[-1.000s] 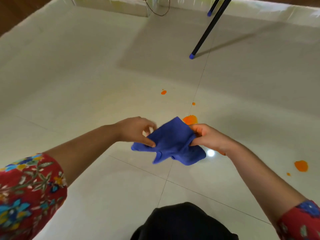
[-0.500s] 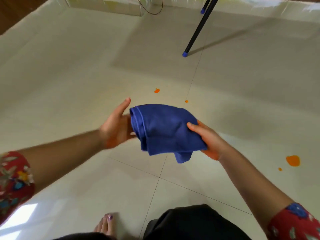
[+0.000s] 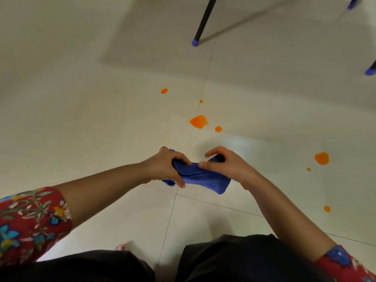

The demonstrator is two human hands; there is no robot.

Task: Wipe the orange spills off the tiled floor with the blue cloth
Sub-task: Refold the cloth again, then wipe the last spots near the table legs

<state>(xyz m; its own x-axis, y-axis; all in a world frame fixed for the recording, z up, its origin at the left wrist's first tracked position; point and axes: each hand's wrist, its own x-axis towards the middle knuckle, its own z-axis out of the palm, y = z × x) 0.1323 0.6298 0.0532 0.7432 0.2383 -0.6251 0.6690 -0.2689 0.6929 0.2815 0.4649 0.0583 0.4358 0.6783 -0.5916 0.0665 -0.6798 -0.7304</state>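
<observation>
A floral sleeve [image 3: 30, 220] enters at the left edge. The left hand [image 3: 162, 168] is clamped on the left end of the cloth [image 3: 203, 178], fingers curled round it. The cloth is bunched and pulled taut between both hands, over a joint in the floor [image 3: 81, 119], on the near side of the spills and touching none. Beyond it lie a small spot [image 3: 164, 90], a speck [image 3: 201, 101], the big spill [image 3: 198, 121] and a round drop [image 3: 218, 129] just beside it. Farther back stands a black leg [image 3: 204, 19] with a blue tip. The right hand [image 3: 227, 165] grips the cloth's right end, fingers bent over it. Well to the right lie another spill [image 3: 321, 158], a dot [image 3: 308, 169] near it and a nearer drop [image 3: 327, 209]. A second leg [image 3: 371, 69] shows at the right edge.
</observation>
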